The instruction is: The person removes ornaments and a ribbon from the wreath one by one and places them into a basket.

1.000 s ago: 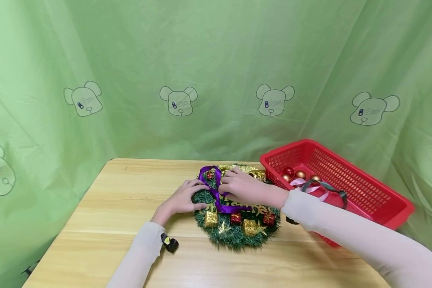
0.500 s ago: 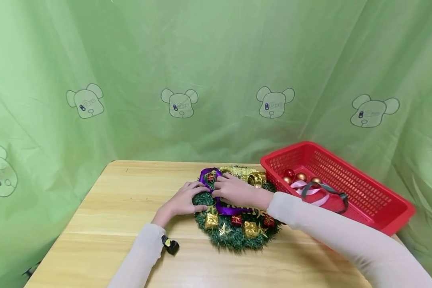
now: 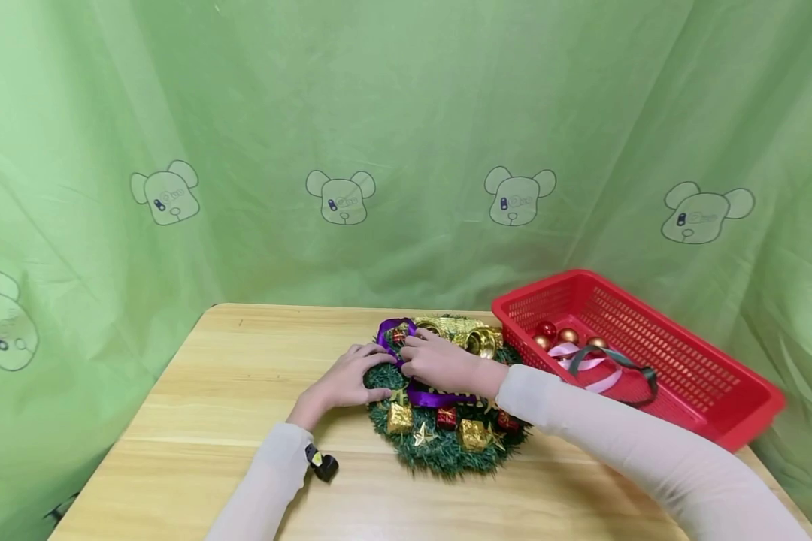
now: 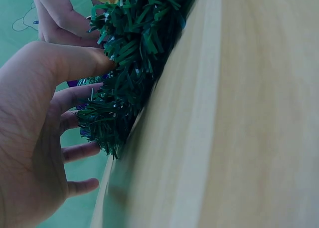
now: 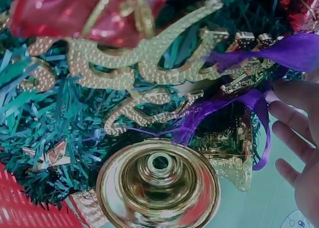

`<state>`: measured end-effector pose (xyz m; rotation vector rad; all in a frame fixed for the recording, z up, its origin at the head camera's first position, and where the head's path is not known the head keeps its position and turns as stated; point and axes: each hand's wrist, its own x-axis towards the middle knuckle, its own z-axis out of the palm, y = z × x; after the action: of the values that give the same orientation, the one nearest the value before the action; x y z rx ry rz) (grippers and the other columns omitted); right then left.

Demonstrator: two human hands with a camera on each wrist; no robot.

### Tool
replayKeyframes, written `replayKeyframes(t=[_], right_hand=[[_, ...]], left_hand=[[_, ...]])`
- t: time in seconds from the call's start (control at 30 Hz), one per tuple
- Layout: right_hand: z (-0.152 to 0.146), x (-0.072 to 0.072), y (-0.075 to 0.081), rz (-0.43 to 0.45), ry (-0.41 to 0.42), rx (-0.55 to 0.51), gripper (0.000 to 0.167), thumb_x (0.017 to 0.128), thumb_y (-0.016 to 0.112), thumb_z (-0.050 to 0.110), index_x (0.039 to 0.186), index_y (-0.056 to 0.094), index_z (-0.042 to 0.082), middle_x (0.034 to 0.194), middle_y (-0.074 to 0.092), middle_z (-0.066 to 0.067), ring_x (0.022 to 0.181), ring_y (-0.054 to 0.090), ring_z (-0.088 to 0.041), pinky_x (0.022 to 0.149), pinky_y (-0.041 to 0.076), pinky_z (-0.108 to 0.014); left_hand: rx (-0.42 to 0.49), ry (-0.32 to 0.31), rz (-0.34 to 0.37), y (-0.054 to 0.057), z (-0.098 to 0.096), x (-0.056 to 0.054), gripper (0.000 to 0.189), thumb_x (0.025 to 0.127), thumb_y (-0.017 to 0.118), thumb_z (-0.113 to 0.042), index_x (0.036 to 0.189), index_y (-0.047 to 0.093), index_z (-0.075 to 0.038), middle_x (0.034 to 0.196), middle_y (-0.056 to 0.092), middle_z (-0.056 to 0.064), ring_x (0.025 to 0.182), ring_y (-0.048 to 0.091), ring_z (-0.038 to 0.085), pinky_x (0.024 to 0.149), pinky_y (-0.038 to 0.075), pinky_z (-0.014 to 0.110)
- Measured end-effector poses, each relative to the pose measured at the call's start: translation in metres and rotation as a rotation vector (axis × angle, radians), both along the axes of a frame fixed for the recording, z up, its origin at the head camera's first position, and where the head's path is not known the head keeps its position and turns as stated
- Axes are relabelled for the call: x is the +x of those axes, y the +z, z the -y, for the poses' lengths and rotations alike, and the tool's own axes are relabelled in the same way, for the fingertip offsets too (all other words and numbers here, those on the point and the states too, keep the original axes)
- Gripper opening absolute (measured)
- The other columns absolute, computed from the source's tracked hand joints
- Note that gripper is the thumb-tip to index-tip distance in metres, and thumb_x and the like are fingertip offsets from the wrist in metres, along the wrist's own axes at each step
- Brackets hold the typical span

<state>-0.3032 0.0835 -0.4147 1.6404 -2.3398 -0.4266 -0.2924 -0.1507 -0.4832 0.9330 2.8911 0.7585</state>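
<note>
A green tinsel wreath (image 3: 449,460) with small gold and red gift boxes, gold stars and gold bells (image 3: 480,342) lies on the table. My left hand (image 3: 345,379) holds its left edge, thumb on the near side and fingers spread beyond, as the left wrist view shows. A purple ribbon (image 3: 422,396) loops over the upper left and middle of the wreath. My right hand (image 3: 443,362) pinches that ribbon near the left hand's fingertips. In the right wrist view, the ribbon (image 5: 291,53) runs past gold glittery lettering (image 5: 174,63) to fingertips at the edge; the exact pinch is partly hidden.
A red perforated basket (image 3: 677,346) stands tilted at the right, against the wreath. Inside lie several gold and red balls (image 3: 568,336), a pink ribbon (image 3: 605,382) and a dark green ribbon (image 3: 648,372). Green curtain (image 3: 419,90) hangs behind the wooden table (image 3: 216,406).
My right hand has shifted left and slightly down along the purple ribbon toward the left hand, uncovering a gold bell. The left hand keeps its place on the wreath.
</note>
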Motion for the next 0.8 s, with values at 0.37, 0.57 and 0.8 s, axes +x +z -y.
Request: replayKeyframes(t=[0.37, 0.57, 0.8], right_hand=[[0.0, 0.002, -0.004, -0.013, -0.026, 0.055, 0.013, 0.092, 0.074, 0.019, 0.103, 0.079, 0.023, 0.115, 0.072, 0.0, 0.11, 0.06, -0.022, 0.109, 0.048, -0.049], [-0.004, 0.004, -0.003, -0.066, -0.026, 0.037, 0.01, 0.093, 0.073, 0.016, 0.1, 0.078, 0.021, 0.106, 0.072, 0.002, 0.102, 0.059, -0.018, 0.105, 0.05, -0.046], [-0.009, 0.002, 0.01, -0.102, -0.036, 0.039, 0.007, 0.092, 0.074, 0.017, 0.096, 0.079, 0.02, 0.1, 0.072, 0.003, 0.097, 0.058, -0.017, 0.101, 0.051, -0.043]], left_hand=[[0.029, -0.009, -0.013, -0.001, -0.002, 0.001, 0.063, 0.088, 0.073, -0.05, 0.142, 0.056, -0.022, 0.153, 0.05, 0.006, 0.139, 0.044, 0.035, 0.118, 0.033, 0.062], [0.023, -0.004, -0.01, -0.004, -0.003, 0.002, 0.064, 0.087, 0.074, -0.05, 0.143, 0.055, -0.025, 0.153, 0.05, 0.002, 0.139, 0.044, 0.033, 0.119, 0.033, 0.061], [0.035, 0.001, -0.025, -0.003, -0.002, -0.001, 0.063, 0.087, 0.075, -0.048, 0.142, 0.056, -0.024, 0.154, 0.049, 0.004, 0.141, 0.043, 0.034, 0.12, 0.031, 0.062]])
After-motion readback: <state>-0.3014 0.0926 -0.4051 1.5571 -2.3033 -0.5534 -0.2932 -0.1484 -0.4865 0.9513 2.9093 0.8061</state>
